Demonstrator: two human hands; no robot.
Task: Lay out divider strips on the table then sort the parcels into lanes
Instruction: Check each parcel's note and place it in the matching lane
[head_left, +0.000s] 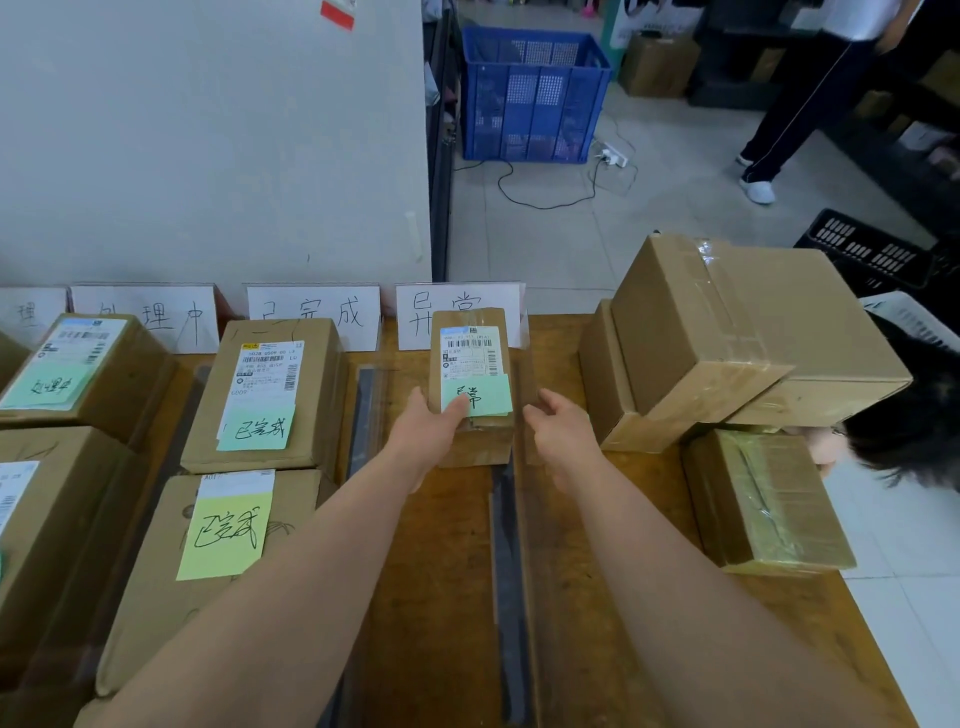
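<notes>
On the wooden table (613, 597), rectangular cardboard parcels lie in lanes. The leftmost parcel (78, 364) carries a printed label and a pale green note. To its right, two parcels lie one behind the other: the far parcel (265, 389) bears a green note, the near parcel (218, 561) a yellow note. A dark, flat divider strip (363, 415) runs along their right side. Beyond it, the small parcel (470, 358) lies in the lane before a white hand-lettered sign (457, 304). The left hand (423, 434) grips its near-left corner, thumb pressed on its green note (485, 397). The right hand (563, 434) sits just beside the right edge, fingers loosely curled; contact cannot be determined. A second dark strip (506, 571) lies between the forearms. Plain taped cartons (727, 338) are stacked at the right end.
</notes>
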